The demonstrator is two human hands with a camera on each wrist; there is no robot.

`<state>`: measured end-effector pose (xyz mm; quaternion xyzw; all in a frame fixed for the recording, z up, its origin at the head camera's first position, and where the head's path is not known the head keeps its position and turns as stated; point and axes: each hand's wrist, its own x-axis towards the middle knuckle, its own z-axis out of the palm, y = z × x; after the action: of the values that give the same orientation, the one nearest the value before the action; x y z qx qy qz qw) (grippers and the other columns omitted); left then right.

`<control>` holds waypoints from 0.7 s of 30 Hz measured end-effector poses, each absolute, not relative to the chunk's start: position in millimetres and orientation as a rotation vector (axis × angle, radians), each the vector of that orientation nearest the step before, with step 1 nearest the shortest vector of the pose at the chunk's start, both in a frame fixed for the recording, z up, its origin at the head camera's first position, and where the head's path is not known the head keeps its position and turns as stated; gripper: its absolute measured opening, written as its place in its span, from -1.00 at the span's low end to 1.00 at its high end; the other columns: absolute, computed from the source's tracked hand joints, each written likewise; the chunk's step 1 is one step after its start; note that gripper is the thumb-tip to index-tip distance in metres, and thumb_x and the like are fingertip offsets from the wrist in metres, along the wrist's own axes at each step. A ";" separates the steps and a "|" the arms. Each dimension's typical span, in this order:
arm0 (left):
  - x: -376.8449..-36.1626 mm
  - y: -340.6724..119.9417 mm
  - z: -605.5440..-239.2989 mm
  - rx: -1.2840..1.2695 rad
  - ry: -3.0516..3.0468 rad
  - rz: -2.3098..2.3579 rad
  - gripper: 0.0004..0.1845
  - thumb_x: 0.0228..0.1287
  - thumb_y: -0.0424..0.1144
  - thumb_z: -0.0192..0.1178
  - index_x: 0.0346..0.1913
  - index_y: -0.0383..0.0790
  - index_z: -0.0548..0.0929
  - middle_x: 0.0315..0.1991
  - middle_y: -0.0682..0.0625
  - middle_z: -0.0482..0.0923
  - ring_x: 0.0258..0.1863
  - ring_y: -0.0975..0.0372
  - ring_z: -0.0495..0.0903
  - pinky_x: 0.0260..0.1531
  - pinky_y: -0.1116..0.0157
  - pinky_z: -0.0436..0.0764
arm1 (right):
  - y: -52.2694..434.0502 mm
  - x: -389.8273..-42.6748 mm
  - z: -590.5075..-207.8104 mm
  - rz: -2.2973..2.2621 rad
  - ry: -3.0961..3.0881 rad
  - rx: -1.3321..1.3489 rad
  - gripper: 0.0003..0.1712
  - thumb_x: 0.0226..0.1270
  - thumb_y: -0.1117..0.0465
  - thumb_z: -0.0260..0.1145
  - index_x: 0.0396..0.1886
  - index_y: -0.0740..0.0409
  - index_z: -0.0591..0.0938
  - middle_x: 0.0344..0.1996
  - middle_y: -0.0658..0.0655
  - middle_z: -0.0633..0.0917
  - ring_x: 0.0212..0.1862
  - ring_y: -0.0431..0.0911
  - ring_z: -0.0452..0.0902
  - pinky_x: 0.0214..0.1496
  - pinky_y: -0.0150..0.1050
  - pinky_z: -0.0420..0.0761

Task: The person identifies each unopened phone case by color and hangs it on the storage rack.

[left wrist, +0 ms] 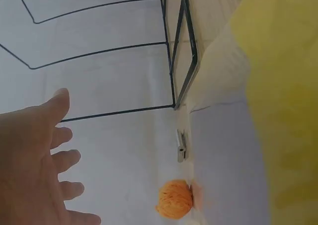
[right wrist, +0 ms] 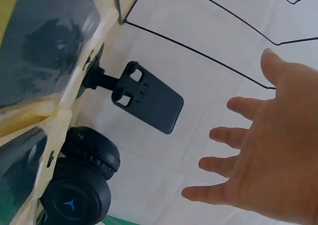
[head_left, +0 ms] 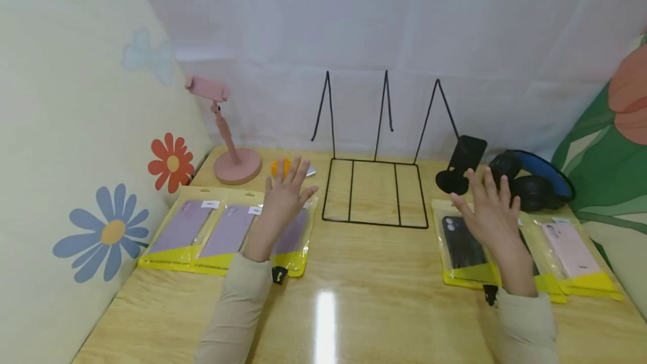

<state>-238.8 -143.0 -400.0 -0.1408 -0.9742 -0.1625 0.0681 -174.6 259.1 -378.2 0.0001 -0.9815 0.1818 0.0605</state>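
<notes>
My left hand [head_left: 284,202] hovers with spread fingers above the packaged purple phone cases [head_left: 227,232] on the left, holding nothing. On the right, my right hand [head_left: 489,215] is likewise spread over a packaged black phone case [head_left: 461,243], partly covering the pack beside it. A packaged pink phone case [head_left: 571,249] lies at the far right. Between the hands stands a black wire rack [head_left: 375,223] with three tall bent prongs. In the left wrist view, the orange ball [left wrist: 175,199] and a small silver clip-like item [left wrist: 181,145] show beyond the fingers.
A pink phone stand [head_left: 236,166] is at the back left. At the back right are a black phone stand [head_left: 467,153] and black headphones [head_left: 533,191] with a blue inner band. A white cloth [head_left: 283,16] hangs behind the wooden table [head_left: 374,296].
</notes>
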 end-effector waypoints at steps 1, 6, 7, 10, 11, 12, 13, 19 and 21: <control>-239.3 -141.2 -402.4 -0.445 -2.940 -0.518 -0.27 0.45 0.10 -0.04 0.53 -0.10 0.02 0.54 -0.08 -0.12 0.49 -0.12 -0.30 0.28 -0.34 -0.02 | 260.7 -174.1 -379.5 0.547 -2.979 -0.017 -0.09 0.44 -0.37 -0.20 0.57 0.01 -0.16 0.51 0.33 -0.30 0.44 0.37 -0.57 0.23 0.53 -0.35; -243.5 -135.5 -415.0 -0.584 -2.950 -0.636 -0.27 0.41 0.00 0.09 0.49 -0.23 0.12 0.50 -0.17 0.01 0.47 -0.17 -0.16 0.29 -0.28 0.07 | 268.3 -169.6 -388.7 0.577 -3.069 -0.118 -0.04 0.43 -0.28 0.00 0.56 0.11 -0.14 0.46 0.48 -0.20 0.40 0.51 -0.42 0.19 0.58 -0.24; -244.4 -135.1 -417.5 -0.605 -2.951 -0.647 -0.27 0.40 -0.03 0.12 0.48 -0.26 0.14 0.48 -0.19 0.04 0.46 -0.19 -0.14 0.29 -0.27 0.06 | 268.9 -169.2 -390.6 0.590 -3.093 -0.143 -0.04 0.43 -0.24 0.05 0.55 0.14 -0.13 0.45 0.51 -0.17 0.39 0.54 -0.38 0.18 0.58 -0.21; -246.3 -132.6 -423.7 -0.638 -2.983 -0.640 -0.27 0.35 -0.05 0.18 0.45 -0.33 0.20 0.46 -0.23 0.09 0.45 -0.22 -0.11 0.30 -0.26 0.05 | 270.2 -168.2 -397.2 0.596 -3.174 -0.221 -0.02 0.40 -0.20 0.12 0.52 0.26 -0.07 0.40 0.57 -0.06 0.35 0.57 -0.23 0.17 0.57 -0.07; -246.8 -131.5 -426.0 -0.642 -3.006 -0.631 -0.26 0.34 -0.05 0.19 0.44 -0.34 0.21 0.46 -0.22 0.10 0.45 -0.22 -0.11 0.31 -0.26 0.04 | 270.3 -168.4 -399.4 0.588 -3.204 -0.251 -0.01 0.40 -0.21 0.12 0.51 0.30 -0.05 0.38 0.59 -0.01 0.33 0.57 -0.16 0.17 0.56 -0.01; -247.6 -130.5 -428.9 -0.645 -3.032 -0.623 -0.26 0.33 -0.04 0.20 0.44 -0.33 0.21 0.46 -0.21 0.10 0.46 -0.22 -0.12 0.32 -0.25 0.03 | 270.2 -168.9 -401.4 0.579 -3.240 -0.286 0.00 0.39 -0.22 0.13 0.50 0.33 -0.02 0.36 0.59 0.04 0.32 0.56 -0.10 0.16 0.54 0.05; -247.8 -129.7 -431.2 -0.643 -3.064 -0.619 -0.25 0.32 -0.04 0.21 0.44 -0.32 0.21 0.47 -0.19 0.09 0.46 -0.20 -0.14 0.33 -0.23 0.00 | 269.9 -169.2 -403.7 0.567 -3.277 -0.320 0.02 0.37 -0.25 0.13 0.49 0.35 -0.01 0.34 0.60 0.09 0.29 0.56 -0.03 0.14 0.52 0.11; -246.8 -128.5 -444.4 -0.647 -3.180 -0.554 -0.20 0.24 0.02 0.27 0.45 -0.24 0.23 0.49 -0.09 0.06 0.49 -0.11 -0.22 0.38 -0.14 -0.08 | 263.9 -170.0 -416.1 0.473 -3.404 -0.439 0.09 0.24 -0.34 0.21 0.41 0.43 0.14 0.20 0.64 0.30 0.19 0.53 0.20 0.09 0.42 0.30; -246.6 -128.2 -446.0 -0.656 -3.181 -0.565 -0.20 0.21 -0.01 0.30 0.43 -0.26 0.26 0.48 -0.10 0.08 0.49 -0.14 -0.20 0.37 -0.16 -0.05 | 261.2 -170.1 -419.1 0.454 -3.414 -0.457 0.13 0.20 -0.35 0.24 0.42 0.43 0.13 0.21 0.66 0.28 0.22 0.55 0.15 0.12 0.42 0.27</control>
<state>-246.6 -128.2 -446.0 -0.1984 -0.9620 -0.1708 -0.0775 -170.1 261.2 -419.1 -0.1298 -0.9691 0.1288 -0.1654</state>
